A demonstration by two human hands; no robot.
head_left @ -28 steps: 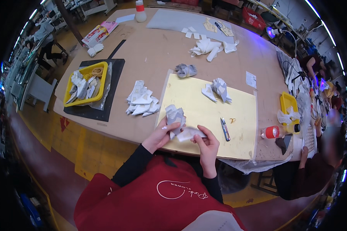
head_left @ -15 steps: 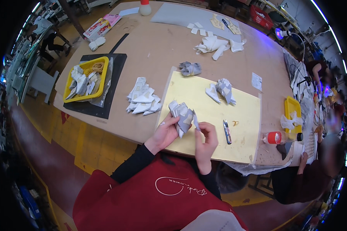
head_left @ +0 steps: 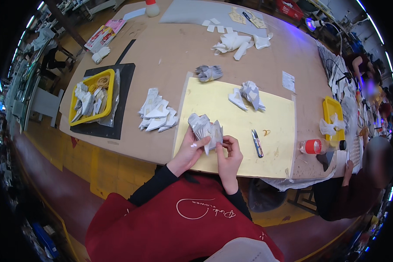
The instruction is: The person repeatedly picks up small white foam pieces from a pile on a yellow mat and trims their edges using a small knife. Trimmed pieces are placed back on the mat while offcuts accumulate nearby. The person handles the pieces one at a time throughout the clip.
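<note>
My left hand (head_left: 187, 153) is wrapped round a bundle of grey-white cut pieces (head_left: 201, 126), its thumb lying across the front. At the bundle's right edge, my right hand (head_left: 230, 160) pinches the outer piece between thumb and fingers. Both hands are above the yellow sheet (head_left: 205, 98) near the table's front edge. To the right on that sheet lie thread snips (head_left: 257, 144) and a small yellow loop (head_left: 266, 132). Further back rests another bundle of cut pieces (head_left: 250, 94) beside a loose white piece (head_left: 237, 99). A rolled grey bundle (head_left: 208, 73) sits at the sheet's far left corner.
Left of the sheet is a pile of white pieces (head_left: 156, 112). A yellow basket (head_left: 110, 100) with pieces and rubber bands stands on a black board (head_left: 125, 83). White scraps (head_left: 231, 43) lie farther back. At right are a bottle (head_left: 312, 146), another yellow basket (head_left: 326, 109) and a seated person (head_left: 358, 192).
My right hand has brought the separate piece from beside the bundle in against its right edge. My left thumb now lies over the bundle's front. The whole view has shifted slightly.
</note>
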